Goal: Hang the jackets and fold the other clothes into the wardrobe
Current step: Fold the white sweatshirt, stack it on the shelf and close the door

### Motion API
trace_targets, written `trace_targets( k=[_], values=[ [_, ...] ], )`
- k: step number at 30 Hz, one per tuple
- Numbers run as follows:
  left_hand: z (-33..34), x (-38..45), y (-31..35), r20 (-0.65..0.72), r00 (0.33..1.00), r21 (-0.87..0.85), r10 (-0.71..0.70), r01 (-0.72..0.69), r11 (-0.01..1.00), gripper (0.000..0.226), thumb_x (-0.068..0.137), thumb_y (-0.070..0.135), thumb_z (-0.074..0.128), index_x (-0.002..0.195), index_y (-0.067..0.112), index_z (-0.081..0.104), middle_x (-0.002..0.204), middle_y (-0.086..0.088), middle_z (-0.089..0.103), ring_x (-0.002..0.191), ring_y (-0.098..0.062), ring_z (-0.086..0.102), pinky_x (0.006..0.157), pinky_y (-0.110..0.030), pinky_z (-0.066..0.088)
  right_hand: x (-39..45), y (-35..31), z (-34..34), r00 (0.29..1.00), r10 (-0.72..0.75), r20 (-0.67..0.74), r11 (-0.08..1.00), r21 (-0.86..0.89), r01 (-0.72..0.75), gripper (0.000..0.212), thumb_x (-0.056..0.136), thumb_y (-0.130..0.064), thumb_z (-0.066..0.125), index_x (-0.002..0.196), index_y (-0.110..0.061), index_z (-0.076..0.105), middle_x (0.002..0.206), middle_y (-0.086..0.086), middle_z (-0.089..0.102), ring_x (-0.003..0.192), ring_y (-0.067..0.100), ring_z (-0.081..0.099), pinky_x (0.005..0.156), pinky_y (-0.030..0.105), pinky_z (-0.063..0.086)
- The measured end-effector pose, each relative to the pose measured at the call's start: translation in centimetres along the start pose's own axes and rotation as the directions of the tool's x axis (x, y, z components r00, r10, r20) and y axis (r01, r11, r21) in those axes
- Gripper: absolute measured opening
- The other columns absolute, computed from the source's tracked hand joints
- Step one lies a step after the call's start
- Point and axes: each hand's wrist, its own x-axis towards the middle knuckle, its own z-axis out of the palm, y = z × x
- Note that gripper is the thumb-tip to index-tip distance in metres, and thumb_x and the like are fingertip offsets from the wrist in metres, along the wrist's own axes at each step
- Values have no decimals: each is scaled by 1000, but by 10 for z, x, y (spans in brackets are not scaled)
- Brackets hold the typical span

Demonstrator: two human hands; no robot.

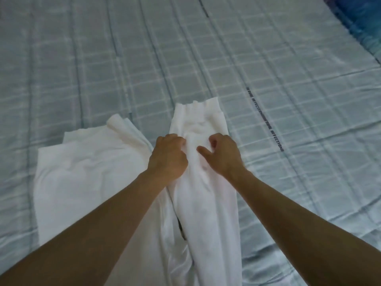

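both forearms reach out from the near edge over a white garment (202,182) spread on the bed. the left hand (168,156) has its fingers curled into a bunch of the cloth, and the right hand (223,154) pinches the same fabric beside it, thumb pointing toward the left hand. the risk here looks like uneven pulling: thin, limp cloth gathered in two close pinches may crease or twist, and the loose white panel (82,172) lying to the left could drag along and spoil the fold. beyond the hands lies the pale blue checked bedcover (206,58), printed with a dark line of lettering (266,120). a darker blue fabric (362,19) shows at the far right corner. no wardrobe is in view.
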Motion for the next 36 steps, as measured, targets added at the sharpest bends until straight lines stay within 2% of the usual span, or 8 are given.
trace_targets(
  k=[7,15,19,22,27,31,33,36],
  values=[
    [7,-2,1,-80,996,-10,39,-40,999,38,95,9,48,131,16,58,137,-1,55,125,-26,45,106,-30,33,18,-20,4,999,36,18,973,229,-39,49,83,-27,75,125,-8,56,116,6,65,105,21,61,85,25,45],
    [12,-15,27,-116,945,46,307,-303,952,50,99,37,43,145,18,46,155,-8,38,141,-30,35,110,-48,36,15,12,-45,942,-27,-335,873,452,186,34,88,-11,60,122,-8,63,111,1,68,98,14,63,87,22,48],
    [34,-13,41,63,964,189,257,-264,946,57,102,46,40,155,27,26,167,-4,12,151,-28,14,118,-45,26,24,39,-46,984,103,-146,951,303,-54,46,86,-7,63,132,-9,55,119,9,67,105,24,64,82,15,42],
    [44,-11,47,75,974,193,215,-226,955,60,102,50,36,156,29,21,168,-2,4,153,-26,11,121,-43,20,25,46,-36,990,93,-107,971,228,-67,54,83,-18,73,132,-6,53,123,12,65,112,28,62,90,25,44],
    [38,11,54,-147,989,-328,-24,-25,944,41,101,44,42,136,24,52,153,-4,40,137,-23,40,115,-33,30,43,34,-36,986,123,-111,969,227,-95,39,87,-38,69,108,-6,58,92,4,60,86,23,56,73,30,41],
    [18,46,63,-94,977,-543,-192,111,832,23,98,37,49,103,23,67,118,-2,64,106,-22,61,90,-32,48,65,24,-46,980,192,-44,911,379,-161,41,88,-33,65,61,-16,39,58,-3,38,51,16,39,50,26,30],
    [12,55,69,-17,977,-625,-211,154,765,21,97,34,54,106,24,69,113,4,66,98,-16,63,73,-21,45,71,21,-50,974,226,24,882,419,-215,36,85,-28,68,60,-12,47,57,1,44,49,17,43,47,24,32],
    [7,60,72,22,962,-668,-273,217,712,22,92,30,60,112,24,69,116,7,66,98,-12,62,78,-23,48,75,22,-51,965,249,87,858,442,-261,25,80,-15,68,61,-9,52,59,3,51,54,19,51,48,24,37]
  ],
)
